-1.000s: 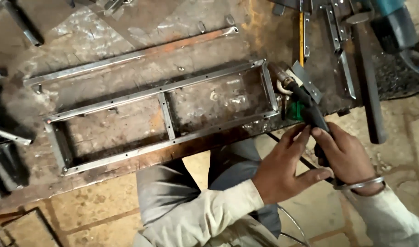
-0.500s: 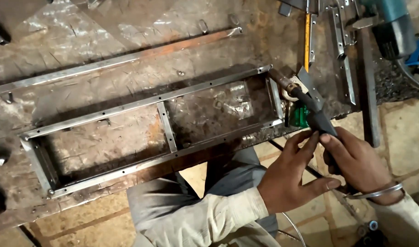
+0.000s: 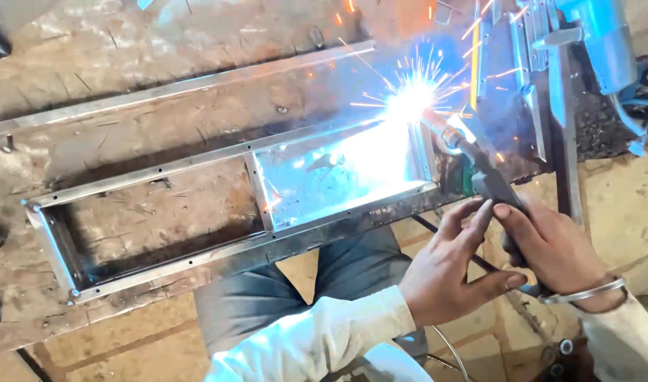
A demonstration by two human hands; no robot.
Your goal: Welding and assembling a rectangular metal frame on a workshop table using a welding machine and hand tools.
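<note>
From the head camera, looking down: the right hand (image 3: 550, 247) is wrapped around the dark handle of a welding holder (image 3: 483, 177), fingers closed on it, a metal bangle (image 3: 585, 291) on the wrist. The left hand (image 3: 454, 276) lies just beside it, fingers stretched forward and touching the handle from the left, thumb spread out to the side; it steadies rather than grips. The holder slants up and to the left, and its tip meets the far right corner of a long metal frame (image 3: 196, 164), where a bright white arc (image 3: 409, 99) burns and throws sparks outward. The frame lies flat on a worn, stained workbench (image 3: 126, 92), with a cross bar near its middle; the glare lights its right half. A loose metal strip (image 3: 182, 88) lies on the bench beyond the frame. A blue power tool (image 3: 599, 42) rests at the upper right. The person's knees in grey trousers (image 3: 324, 283) show below the bench edge.
</note>
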